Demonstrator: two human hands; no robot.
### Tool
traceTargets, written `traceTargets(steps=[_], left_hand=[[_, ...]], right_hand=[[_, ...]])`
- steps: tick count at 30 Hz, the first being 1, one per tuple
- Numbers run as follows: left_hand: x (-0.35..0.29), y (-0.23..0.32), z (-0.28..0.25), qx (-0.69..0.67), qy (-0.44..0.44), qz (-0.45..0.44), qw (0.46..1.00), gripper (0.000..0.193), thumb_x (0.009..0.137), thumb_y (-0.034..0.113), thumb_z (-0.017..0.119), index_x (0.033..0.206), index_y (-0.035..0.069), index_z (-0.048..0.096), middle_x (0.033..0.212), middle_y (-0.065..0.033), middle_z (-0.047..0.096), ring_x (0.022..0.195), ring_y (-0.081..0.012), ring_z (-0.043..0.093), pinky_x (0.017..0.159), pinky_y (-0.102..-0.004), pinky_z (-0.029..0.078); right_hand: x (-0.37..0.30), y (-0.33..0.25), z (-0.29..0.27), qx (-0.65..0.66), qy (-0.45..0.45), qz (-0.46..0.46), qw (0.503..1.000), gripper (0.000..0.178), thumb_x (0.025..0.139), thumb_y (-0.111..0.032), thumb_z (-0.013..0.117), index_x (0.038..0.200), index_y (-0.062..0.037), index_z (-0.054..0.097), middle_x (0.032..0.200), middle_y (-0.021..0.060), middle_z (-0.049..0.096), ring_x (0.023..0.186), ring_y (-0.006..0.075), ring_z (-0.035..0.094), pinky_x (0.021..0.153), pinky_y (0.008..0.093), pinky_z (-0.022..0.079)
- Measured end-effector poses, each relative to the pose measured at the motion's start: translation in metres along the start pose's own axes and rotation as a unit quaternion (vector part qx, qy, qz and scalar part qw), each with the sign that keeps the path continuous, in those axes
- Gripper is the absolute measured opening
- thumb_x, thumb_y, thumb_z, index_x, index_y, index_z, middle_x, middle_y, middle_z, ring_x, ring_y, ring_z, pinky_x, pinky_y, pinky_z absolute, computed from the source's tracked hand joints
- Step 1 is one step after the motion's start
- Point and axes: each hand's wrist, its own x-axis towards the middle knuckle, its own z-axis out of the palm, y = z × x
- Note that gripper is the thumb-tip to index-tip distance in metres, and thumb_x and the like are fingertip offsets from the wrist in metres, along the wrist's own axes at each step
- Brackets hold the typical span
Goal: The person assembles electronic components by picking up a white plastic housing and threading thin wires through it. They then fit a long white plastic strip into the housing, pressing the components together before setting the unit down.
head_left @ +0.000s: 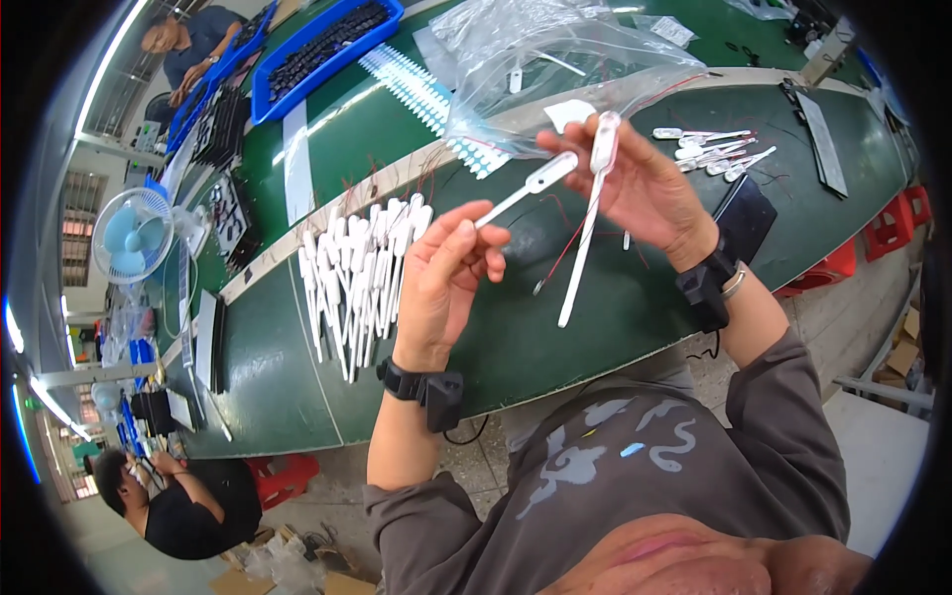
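My left hand is closed, thumb and fingers pinching the thin end of a white plastic stick. Its rounded oblong head, with a dark spot, points up to the right, close to my right fingertips. Raised a little higher, my right hand grips a second white stick by its oblong head. That stick's twisted shaft hangs down over the table. A thin red wire trails beside it. Left of my hands lies a large pile of white sticks, heads away from me. Several more sticks with red wires lie at the right.
A clear plastic bag spreads across the far side of the green table. Behind stands a blue tray of small black parts. A black flat object lies beside my right wrist. Co-workers sit at far left and lower left.
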Motion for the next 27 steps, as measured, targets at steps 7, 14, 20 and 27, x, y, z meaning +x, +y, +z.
traceTargets(steps=[7,14,20,27], left_hand=[[-0.004,-0.010,0.011,0.461,0.112,0.118,0.872,0.026,0.092,0.007,0.075,0.118,0.004,0.072,0.097,-0.0078,0.074,0.079,-0.0162,0.067,0.070,-0.0304,0.054],[0.016,-0.016,0.008,0.659,0.024,0.405,0.634,0.032,0.084,0.003,0.078,0.115,0.009,0.074,0.091,-0.0057,0.071,0.078,-0.0210,0.068,0.065,-0.0319,0.054],[0.017,-0.012,0.007,0.694,0.012,0.411,0.591,0.034,0.086,0.003,0.077,0.119,0.009,0.074,0.088,-0.0066,0.070,0.075,-0.0228,0.068,0.062,-0.0321,0.054],[0.003,0.004,0.015,0.568,0.146,0.310,0.748,0.035,0.091,0.006,0.076,0.125,0.005,0.072,0.090,-0.0090,0.071,0.063,-0.0211,0.064,0.059,-0.0304,0.052]], right_hand=[[-0.009,0.012,-0.008,-0.001,0.000,0.039,0.999,0.033,0.103,-0.029,0.062,0.123,-0.0032,0.062,0.125,0.0096,0.065,0.130,0.0277,0.056,0.108,0.0391,0.050],[-0.010,0.025,-0.002,-0.022,-0.025,0.099,0.995,0.034,0.103,-0.028,0.063,0.124,-0.0017,0.061,0.125,0.0116,0.063,0.125,0.0255,0.059,0.106,0.0376,0.051],[-0.009,0.026,0.006,-0.033,-0.014,0.085,0.996,0.034,0.103,-0.027,0.063,0.126,-0.0017,0.060,0.124,0.0111,0.063,0.119,0.0245,0.062,0.107,0.0371,0.051],[-0.010,0.031,-0.006,-0.022,0.028,0.064,0.997,0.030,0.104,-0.020,0.061,0.130,-0.0030,0.060,0.120,0.0067,0.066,0.111,0.0163,0.065,0.101,0.0329,0.054]])
